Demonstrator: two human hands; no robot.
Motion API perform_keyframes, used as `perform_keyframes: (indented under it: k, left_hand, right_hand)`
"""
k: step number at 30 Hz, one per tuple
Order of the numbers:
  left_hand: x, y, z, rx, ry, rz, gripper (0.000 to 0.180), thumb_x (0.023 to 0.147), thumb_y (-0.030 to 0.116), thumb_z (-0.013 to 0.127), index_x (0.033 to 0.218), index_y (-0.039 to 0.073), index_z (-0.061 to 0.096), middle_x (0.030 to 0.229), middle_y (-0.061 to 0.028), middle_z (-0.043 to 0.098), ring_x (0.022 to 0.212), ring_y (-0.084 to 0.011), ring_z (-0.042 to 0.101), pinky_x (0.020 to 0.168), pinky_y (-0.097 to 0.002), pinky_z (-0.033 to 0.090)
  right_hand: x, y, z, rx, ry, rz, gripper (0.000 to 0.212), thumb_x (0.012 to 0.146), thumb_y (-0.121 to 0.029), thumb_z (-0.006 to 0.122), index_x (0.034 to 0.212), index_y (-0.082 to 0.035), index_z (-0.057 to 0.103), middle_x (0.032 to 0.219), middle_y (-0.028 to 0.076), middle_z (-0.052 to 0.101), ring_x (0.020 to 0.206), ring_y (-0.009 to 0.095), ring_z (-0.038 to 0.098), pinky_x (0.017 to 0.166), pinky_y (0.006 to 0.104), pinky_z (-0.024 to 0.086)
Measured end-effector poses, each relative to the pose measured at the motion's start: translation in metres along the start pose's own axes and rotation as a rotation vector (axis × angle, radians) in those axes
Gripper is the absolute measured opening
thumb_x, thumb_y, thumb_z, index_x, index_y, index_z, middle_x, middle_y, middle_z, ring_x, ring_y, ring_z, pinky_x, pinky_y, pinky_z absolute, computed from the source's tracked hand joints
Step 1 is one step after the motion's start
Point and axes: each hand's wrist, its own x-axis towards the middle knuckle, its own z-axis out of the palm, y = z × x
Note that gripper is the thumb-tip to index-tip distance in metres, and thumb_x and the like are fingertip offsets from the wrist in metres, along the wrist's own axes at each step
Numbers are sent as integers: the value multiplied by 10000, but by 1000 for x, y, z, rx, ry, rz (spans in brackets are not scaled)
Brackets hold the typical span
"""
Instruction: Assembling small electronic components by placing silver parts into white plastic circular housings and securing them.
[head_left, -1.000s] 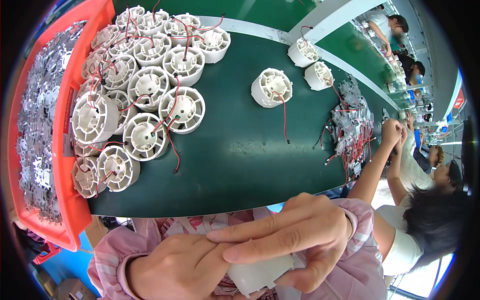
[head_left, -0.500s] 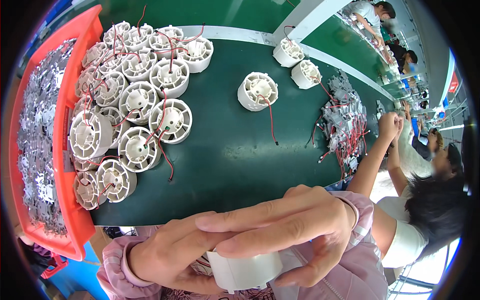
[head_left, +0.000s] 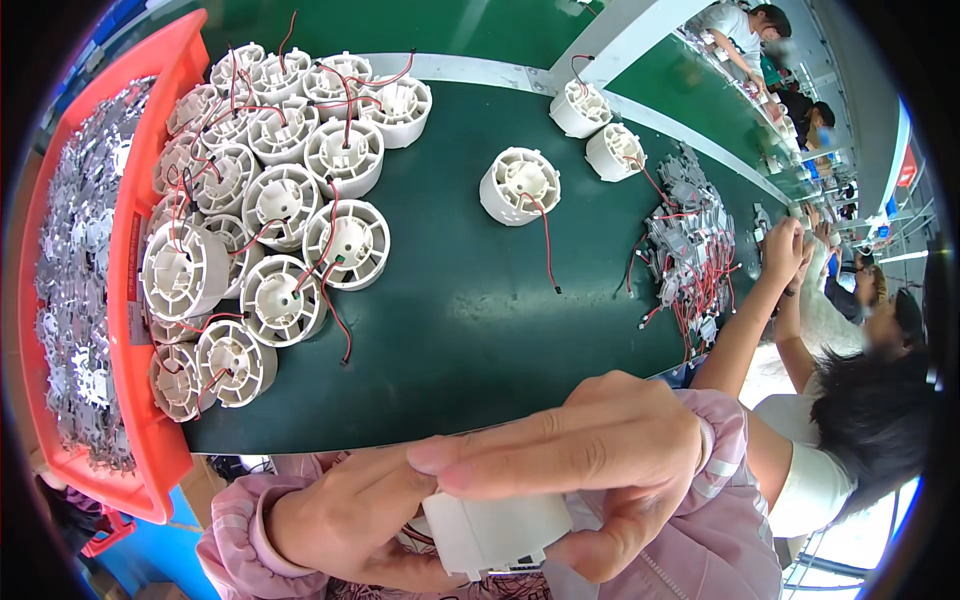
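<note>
Close in front of my body, above the table's near edge, both hands hold one white round plastic housing [head_left: 497,532]. My left hand [head_left: 350,518] is closed round its left side. My right hand [head_left: 590,455] lies across its top with long fingers, the thumb pressed against its lower right side. A bit of wire shows by the left fingers; the housing's inside faces away from view. Ahead on the green table stands another white housing [head_left: 520,185] with a red-and-black wire hanging out.
At the left are many white wired housings [head_left: 283,298], beside a red bin [head_left: 150,400] of small grey metal parts [head_left: 85,280]. Two more housings [head_left: 615,152] stand far right, near a pile of wired grey parts [head_left: 690,250]. A co-worker's arms [head_left: 750,310] reach in from the right.
The housing in my hands has tilted slightly and shifted a little right. Both hands stay closed on it. The view has moved slightly; the things on the table look unchanged.
</note>
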Motion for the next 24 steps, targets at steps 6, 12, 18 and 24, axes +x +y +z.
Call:
perform_keyframes:
  k: [6,12,18,24]
  left_hand:
    - [22,21,6,-549,219,-358,408,882,228,666,1154,-51,547,940,-107,651,732,-160,617,599,-285,490]
    - [27,30,2,-996,189,-705,417,948,373,518,1078,-20,567,801,-50,603,558,-60,460,463,-217,319]
    - [49,45,-2,-842,182,-869,490,884,472,574,891,-18,564,610,10,447,466,-54,324,416,-238,174]
    - [32,28,-6,-984,118,-720,409,1006,342,441,1124,-25,578,819,-67,668,552,-24,425,458,-190,302]
  right_hand:
    - [-1,3,4,743,145,519,729,845,-219,664,1385,135,324,1357,288,468,952,322,679,698,296,570]
    - [11,-5,7,869,193,667,827,818,-221,675,1434,81,214,1438,250,365,961,311,667,589,293,593]
    - [16,-14,3,895,188,742,830,789,-174,661,1425,71,186,1450,258,325,904,285,674,460,301,602]
    - [18,-10,5,934,240,771,777,759,-119,630,1405,87,251,1403,269,397,827,264,681,504,270,580]
